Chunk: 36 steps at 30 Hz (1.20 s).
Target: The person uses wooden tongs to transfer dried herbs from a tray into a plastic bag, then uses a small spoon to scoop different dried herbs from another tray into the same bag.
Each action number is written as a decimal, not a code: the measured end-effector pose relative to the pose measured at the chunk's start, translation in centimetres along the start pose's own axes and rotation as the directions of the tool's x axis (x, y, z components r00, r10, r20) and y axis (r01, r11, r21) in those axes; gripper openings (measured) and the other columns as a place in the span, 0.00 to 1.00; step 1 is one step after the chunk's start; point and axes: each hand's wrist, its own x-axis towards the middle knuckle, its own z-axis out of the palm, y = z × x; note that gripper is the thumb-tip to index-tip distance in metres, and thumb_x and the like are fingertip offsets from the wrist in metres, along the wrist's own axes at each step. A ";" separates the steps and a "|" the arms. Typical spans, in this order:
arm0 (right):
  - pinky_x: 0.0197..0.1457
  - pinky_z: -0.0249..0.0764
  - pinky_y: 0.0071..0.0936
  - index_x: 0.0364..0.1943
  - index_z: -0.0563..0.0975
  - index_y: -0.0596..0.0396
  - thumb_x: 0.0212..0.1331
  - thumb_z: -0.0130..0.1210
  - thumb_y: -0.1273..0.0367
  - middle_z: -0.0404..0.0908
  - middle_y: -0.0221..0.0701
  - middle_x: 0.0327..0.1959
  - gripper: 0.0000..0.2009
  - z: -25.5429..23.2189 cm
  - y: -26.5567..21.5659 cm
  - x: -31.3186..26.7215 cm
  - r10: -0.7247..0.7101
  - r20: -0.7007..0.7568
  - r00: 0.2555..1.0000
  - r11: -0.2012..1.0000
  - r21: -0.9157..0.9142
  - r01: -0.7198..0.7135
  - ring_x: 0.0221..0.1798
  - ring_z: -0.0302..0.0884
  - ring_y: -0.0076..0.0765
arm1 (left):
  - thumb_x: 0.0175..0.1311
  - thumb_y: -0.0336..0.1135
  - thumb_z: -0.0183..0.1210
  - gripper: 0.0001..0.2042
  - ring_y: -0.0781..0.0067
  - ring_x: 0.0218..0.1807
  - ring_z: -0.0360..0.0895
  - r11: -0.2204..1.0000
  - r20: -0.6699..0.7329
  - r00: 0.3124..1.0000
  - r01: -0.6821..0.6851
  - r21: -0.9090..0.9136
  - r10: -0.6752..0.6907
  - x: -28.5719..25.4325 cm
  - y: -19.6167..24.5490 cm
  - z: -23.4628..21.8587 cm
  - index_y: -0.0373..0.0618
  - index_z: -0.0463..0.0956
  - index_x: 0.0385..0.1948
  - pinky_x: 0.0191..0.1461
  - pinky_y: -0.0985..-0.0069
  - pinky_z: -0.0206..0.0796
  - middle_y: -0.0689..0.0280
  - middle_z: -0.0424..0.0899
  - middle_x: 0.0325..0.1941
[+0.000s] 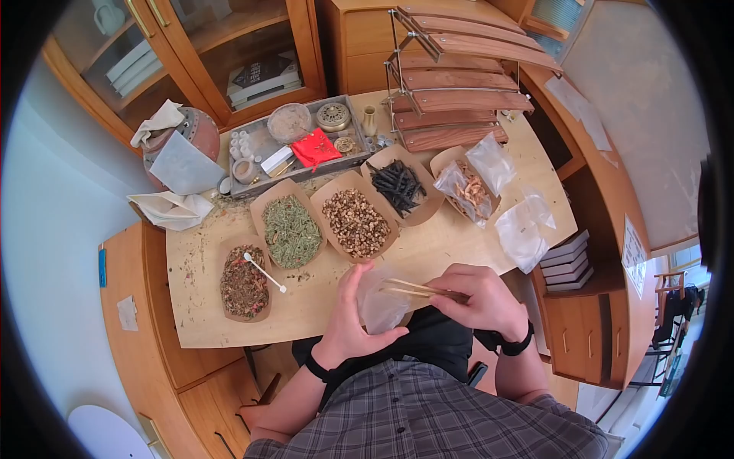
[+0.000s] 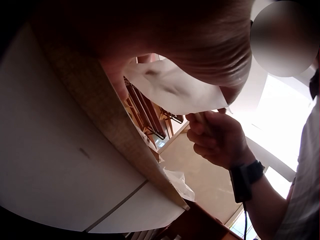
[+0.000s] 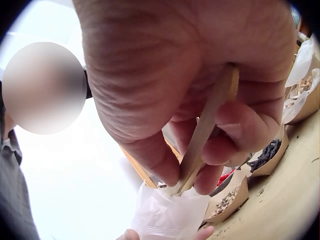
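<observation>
Left hand (image 1: pixel 348 325), fingers and thumb round bag (image 1: pixel 382 307), near edge of table (image 1: pixel 206 330) — right hand (image 1: pixel 482 300) pinching tongs (image 1: pixel 411 288), tips at bag's mouth. Beyond, boxes (image 1: pixel 393 228) of dried herbs; farther, tray (image 1: pixel 267 184) — slatted rack (image 1: pixel 451 100) alongside.

Light wood tabletop (image 1: pixel 459 256). Gray tray (image 1: pixel 256 183) at back, slatted wooden rack (image 1: pixel 459 99) beside it. Paper trays of green herbs (image 1: pixel 290 233), brown-white pieces (image 1: pixel 355 222), black pods (image 1: pixel 397 186) and tan pieces (image 1: pixel 468 191); reddish mix (image 1: pixel 243 284) at near left. Plastic bag (image 1: pixel 522 237) at right edge. Crumbs scattered about.
</observation>
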 end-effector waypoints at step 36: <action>0.32 0.75 0.28 0.59 0.86 0.58 0.65 0.73 0.75 0.85 0.35 0.33 0.18 -2.4 -0.7 0.3 -0.015 -0.494 0.869 0.985 -0.156 -0.071 0.27 0.81 0.29 | 0.54 0.36 0.83 0.58 0.36 0.83 0.66 0.994 -0.085 0.996 0.030 0.106 -0.021 0.5 0.7 0.3 0.39 0.51 0.85 0.85 0.47 0.61 0.42 0.66 0.82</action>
